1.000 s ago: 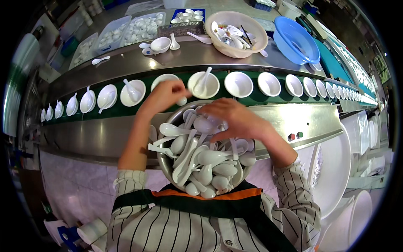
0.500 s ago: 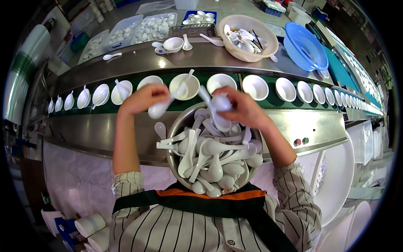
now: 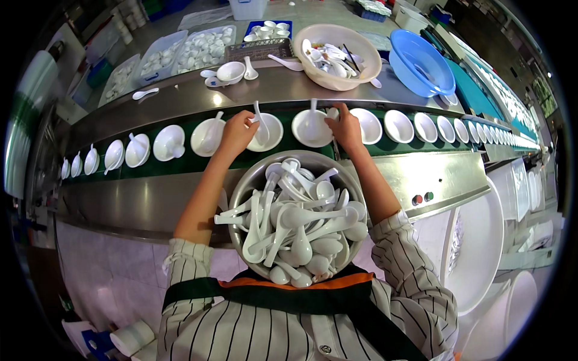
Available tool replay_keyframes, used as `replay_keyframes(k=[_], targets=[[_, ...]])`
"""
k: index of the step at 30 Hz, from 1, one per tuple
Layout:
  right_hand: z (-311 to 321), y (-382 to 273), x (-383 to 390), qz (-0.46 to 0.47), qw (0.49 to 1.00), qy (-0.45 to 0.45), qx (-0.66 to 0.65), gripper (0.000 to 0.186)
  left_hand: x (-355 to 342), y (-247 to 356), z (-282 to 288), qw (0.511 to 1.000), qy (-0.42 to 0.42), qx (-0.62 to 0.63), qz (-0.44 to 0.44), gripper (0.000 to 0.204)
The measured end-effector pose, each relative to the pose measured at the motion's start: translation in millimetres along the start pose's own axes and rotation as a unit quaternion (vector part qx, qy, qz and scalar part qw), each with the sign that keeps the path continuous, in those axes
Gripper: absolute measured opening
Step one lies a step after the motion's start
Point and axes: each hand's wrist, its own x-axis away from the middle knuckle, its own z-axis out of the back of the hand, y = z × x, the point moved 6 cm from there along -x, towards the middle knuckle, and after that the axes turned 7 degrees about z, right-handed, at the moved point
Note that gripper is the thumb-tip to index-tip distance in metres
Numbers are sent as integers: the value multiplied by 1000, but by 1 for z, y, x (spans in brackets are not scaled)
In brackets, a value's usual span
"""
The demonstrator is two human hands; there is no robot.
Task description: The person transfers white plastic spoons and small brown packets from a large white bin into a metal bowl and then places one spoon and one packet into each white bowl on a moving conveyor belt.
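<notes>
White bowls stand in a row on a green conveyor belt (image 3: 226, 157). At one bowl (image 3: 274, 139) my left hand (image 3: 239, 131) has its fingertips closed at a white spoon (image 3: 261, 123) that leans inside with its handle up. The bowl to its right (image 3: 300, 133) holds another upright spoon (image 3: 312, 117). Over that bowl's right rim my right hand (image 3: 345, 127) pinches a further white spoon (image 3: 332, 113), mostly hidden by the fingers. Against my body sits a steel basin (image 3: 239, 188) heaped with white spoons (image 3: 301, 245).
Bowls left of my hands have spoons; those on the right (image 3: 398, 127) show none. Along the steel ledge behind are a beige basin (image 3: 304, 67) of mixed utensils, a blue basin (image 3: 415, 69), a small bowl (image 3: 231, 73) and loose spoons. Red and green buttons (image 3: 423, 198) are at right.
Both hands have moved from above the basin out to the bowls. A spoon from my right hand now stands in a bowl. The row of bowls has shifted left, as has the view slightly.
</notes>
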Motion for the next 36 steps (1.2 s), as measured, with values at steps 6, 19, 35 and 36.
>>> replay_keyframes(k=[6,19,35,36], targets=[[16,9,4,70,978,25,193,56,73,72,5,924,-326,201,2,17],[-7,-8,50,89,945,-161,269,24,99,83,3,941,-259,216,-4,24],[10,-21,1,283,913,17,295,26,57,110,28,904,-187,385,-22,6],[9,-25,-1,292,917,23,270,28,45,108,39,917,-139,371,-46,7]])
